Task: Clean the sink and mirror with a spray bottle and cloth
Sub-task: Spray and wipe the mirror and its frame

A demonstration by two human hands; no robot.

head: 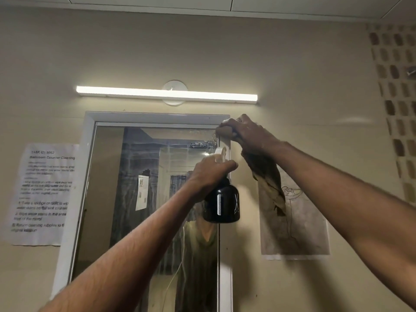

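A white-framed mirror (135, 199) hangs on the beige wall, with streaks and droplets near its top right corner. My left hand (209, 172) grips the white spray head of a black spray bottle (221, 203), held up in front of the mirror's right side. My right hand (245, 134) presses a brown stained cloth (267, 179) against the mirror's top right corner; most of the cloth hangs down below the hand. The sink is out of view.
A lit tube light (166, 94) is mounted above the mirror. A printed instruction sheet (42, 194) is taped to the wall on the left, a line drawing on paper (299, 226) on the right. Brown patterned tiles (398, 104) run down the far right.
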